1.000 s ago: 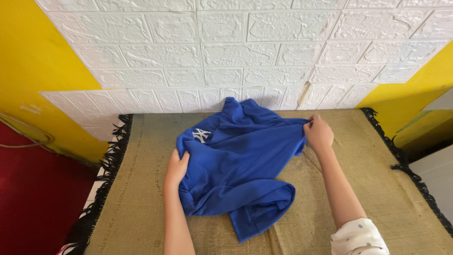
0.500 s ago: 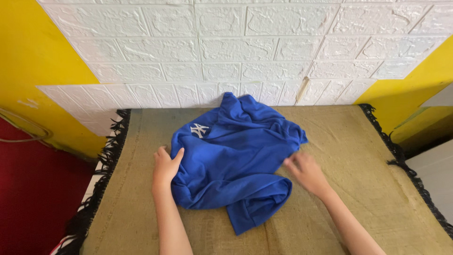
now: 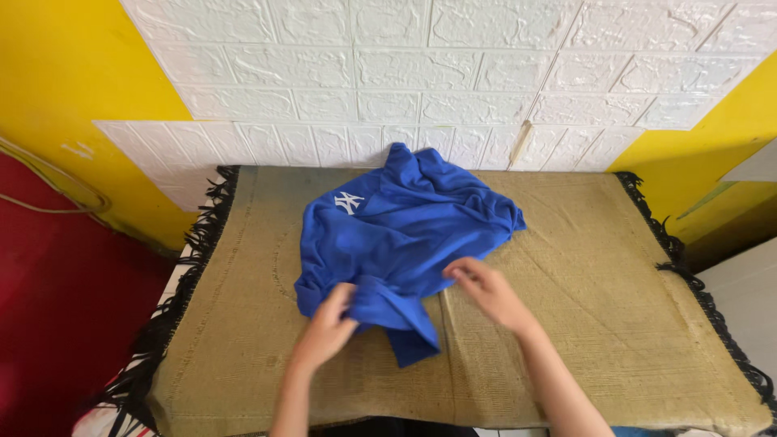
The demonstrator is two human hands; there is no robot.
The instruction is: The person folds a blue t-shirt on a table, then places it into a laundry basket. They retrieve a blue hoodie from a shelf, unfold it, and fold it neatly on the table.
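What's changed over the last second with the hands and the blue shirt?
The right hand left the blue shirt at its far right edge and came to the near hem. The left hand slid from the left edge to the near bottom fold and grips it. The shirt stays bunched on the woven mat.

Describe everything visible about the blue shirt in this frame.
The blue shirt is soft knit-looking fabric, crumpled in a loose heap on the tan woven mat, with a small white emblem showing upper left. One part trails toward the near edge. The left hand grips its lower fold; the right hand touches its near hem.
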